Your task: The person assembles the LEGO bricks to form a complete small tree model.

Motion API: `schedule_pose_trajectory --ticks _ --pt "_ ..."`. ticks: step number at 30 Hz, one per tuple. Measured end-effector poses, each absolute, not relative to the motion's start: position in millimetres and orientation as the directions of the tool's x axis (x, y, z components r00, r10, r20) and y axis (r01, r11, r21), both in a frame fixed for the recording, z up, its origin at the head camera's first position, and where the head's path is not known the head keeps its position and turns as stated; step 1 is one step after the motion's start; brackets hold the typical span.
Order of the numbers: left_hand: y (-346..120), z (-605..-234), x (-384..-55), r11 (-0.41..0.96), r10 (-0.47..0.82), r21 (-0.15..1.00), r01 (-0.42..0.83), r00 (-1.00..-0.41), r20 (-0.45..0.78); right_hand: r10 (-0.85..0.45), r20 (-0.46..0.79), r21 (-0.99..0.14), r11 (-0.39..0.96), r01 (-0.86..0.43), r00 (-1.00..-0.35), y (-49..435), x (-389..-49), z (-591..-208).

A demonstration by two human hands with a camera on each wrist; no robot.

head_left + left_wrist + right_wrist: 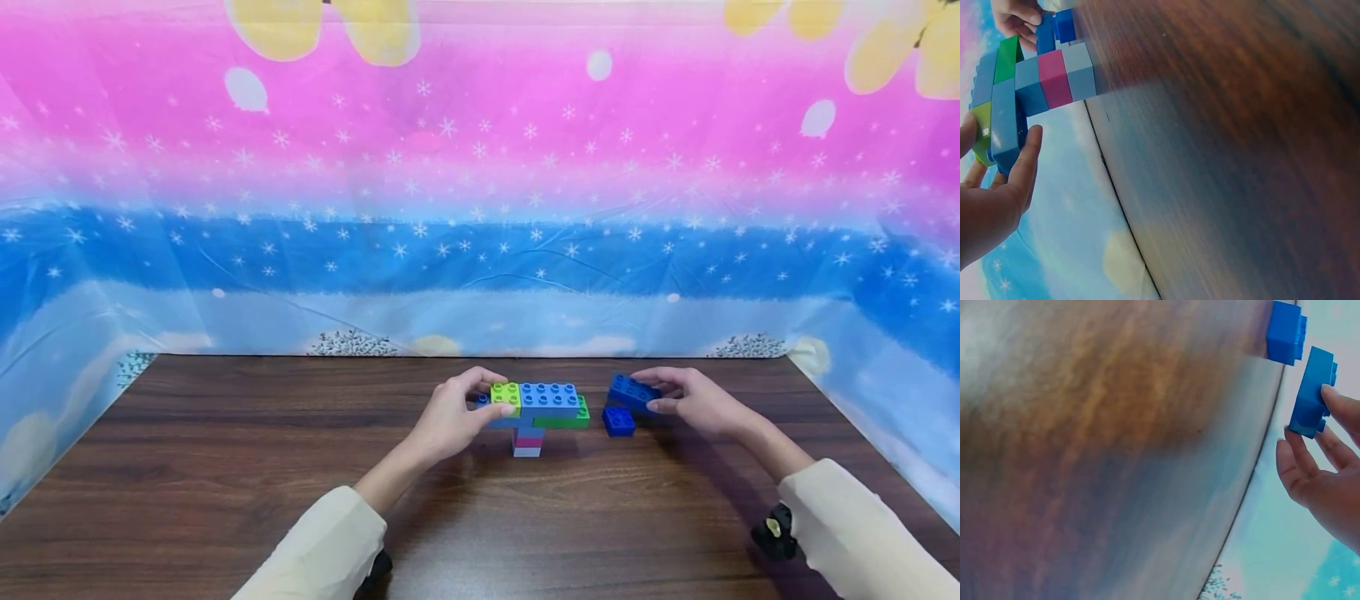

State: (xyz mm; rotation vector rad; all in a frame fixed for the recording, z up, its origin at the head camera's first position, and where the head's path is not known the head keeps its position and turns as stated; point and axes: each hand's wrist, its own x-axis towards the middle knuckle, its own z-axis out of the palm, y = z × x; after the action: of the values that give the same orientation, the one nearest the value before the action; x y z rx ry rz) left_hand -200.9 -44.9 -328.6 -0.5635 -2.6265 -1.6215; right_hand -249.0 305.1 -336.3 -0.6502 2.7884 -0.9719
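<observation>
A T-shaped structure of toy building bricks stands on the table, with a lime green brick (505, 393) and a light blue brick (549, 397) on top and a green brick (562, 422) below. Its narrow column has a pink brick (1055, 79) and a pale brick (1080, 70) at the foot. My left hand (452, 417) grips the structure's left end, thumb on the lime green brick's near side. My right hand (701, 402) pinches a long dark blue brick (630, 392) by its right end; it looks raised and tilted. Just in front lies a smaller blue brick (618, 422).
The dark wooden table (262, 467) reaches back to a pink and blue patterned cloth (480, 167), which hangs behind and along both sides. Black objects (776, 533) sit at the wrists by the cream sleeves (862, 521).
</observation>
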Motion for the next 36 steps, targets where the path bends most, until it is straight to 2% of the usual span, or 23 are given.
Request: schedule_pose_trajectory --ticks 16,36 --pt "-45 -329 -201 0.392 0.294 0.869 0.302 -0.936 0.193 -0.486 0.028 -0.641 0.662 -0.388 -0.873 294 -244 -303" --pt "-45 -329 -202 0.388 0.300 0.864 0.320 -0.931 0.210 -0.619 0.048 -0.663 0.568 -0.488 -0.784 245 -234 -262"
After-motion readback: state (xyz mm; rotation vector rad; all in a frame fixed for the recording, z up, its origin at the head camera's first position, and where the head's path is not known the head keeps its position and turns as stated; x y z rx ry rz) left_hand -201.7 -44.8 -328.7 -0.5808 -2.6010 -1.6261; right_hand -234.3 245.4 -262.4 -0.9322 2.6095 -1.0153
